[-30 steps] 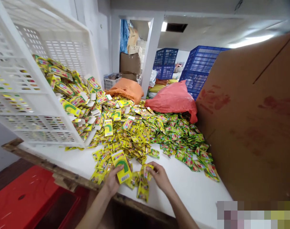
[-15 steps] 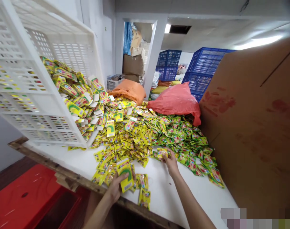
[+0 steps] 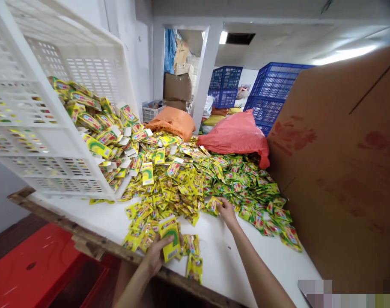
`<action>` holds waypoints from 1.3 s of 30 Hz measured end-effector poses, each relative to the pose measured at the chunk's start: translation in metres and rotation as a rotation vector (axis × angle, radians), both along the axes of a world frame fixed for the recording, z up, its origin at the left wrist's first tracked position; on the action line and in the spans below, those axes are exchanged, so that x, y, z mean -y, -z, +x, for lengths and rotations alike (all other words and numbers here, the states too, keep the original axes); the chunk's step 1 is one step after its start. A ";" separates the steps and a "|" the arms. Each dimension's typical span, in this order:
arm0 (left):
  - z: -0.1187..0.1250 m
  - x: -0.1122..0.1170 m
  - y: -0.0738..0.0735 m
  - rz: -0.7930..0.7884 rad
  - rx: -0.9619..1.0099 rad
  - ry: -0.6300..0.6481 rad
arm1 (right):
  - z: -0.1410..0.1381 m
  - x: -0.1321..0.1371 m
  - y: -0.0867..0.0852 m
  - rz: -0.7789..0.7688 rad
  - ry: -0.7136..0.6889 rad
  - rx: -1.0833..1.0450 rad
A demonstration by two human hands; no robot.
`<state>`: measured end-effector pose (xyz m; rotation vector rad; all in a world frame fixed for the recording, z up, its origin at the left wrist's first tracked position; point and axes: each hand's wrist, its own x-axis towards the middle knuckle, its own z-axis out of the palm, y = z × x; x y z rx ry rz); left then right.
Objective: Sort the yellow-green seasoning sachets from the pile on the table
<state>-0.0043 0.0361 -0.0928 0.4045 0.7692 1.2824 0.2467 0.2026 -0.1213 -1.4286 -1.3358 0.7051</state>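
L hand grips a yellow box, thumb across its front. R hand pinches a yellow pkt w/ fingertips, near the green pkts.

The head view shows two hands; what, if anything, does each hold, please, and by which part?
Left hand: yellow box, around its middle. Right hand: yellow sachet, by its right edge.
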 end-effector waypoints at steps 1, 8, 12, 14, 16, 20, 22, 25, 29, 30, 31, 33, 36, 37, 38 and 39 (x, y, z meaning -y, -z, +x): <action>0.000 0.000 0.000 -0.003 0.000 -0.005 | 0.001 -0.003 -0.001 -0.017 0.000 0.023; 0.000 0.002 -0.005 0.017 0.018 0.000 | -0.002 0.008 0.009 -0.176 0.147 0.216; 0.000 0.002 -0.005 0.015 0.010 0.007 | -0.004 0.020 0.012 -0.178 0.201 0.321; 0.000 0.002 -0.004 0.032 0.005 0.030 | -0.008 0.019 0.012 -0.163 0.202 0.332; 0.000 0.002 0.000 0.054 -0.005 0.057 | -0.013 0.016 0.012 -0.153 0.190 0.320; 0.001 0.003 0.007 0.078 -0.019 0.071 | -0.021 0.018 0.012 -0.141 0.129 0.224; 0.002 0.002 0.008 0.057 -0.072 0.029 | -0.022 0.027 0.010 -0.124 0.075 0.141; 0.009 0.000 0.002 0.090 -0.298 -0.046 | -0.024 0.050 -0.001 -0.089 0.003 0.003; 0.028 -0.003 -0.004 0.409 -0.826 -0.044 | -0.032 0.091 -0.031 -0.064 -0.088 -0.156; 0.035 -0.004 -0.003 0.467 -0.987 -0.047 | -0.034 0.101 -0.040 -0.053 -0.108 -0.189; 0.042 -0.004 -0.002 0.500 -1.144 -0.053 | -0.037 0.111 -0.049 -0.037 -0.113 -0.203; 0.054 -0.005 0.002 0.520 -1.394 -0.044 | -0.043 0.129 -0.061 0.006 -0.074 -0.146; 0.066 -0.003 0.009 0.542 -1.576 -0.019 | -0.048 0.149 -0.065 0.057 -0.039 0.098; 0.068 -0.002 0.010 0.546 -1.606 -0.023 | -0.048 0.154 -0.064 0.068 -0.060 0.171; 0.069 -0.001 0.011 0.547 -1.629 -0.031 | -0.047 0.158 -0.062 0.079 -0.087 0.232; 0.070 0.000 0.012 0.547 -1.647 -0.037 | -0.046 0.162 -0.060 0.090 -0.115 0.281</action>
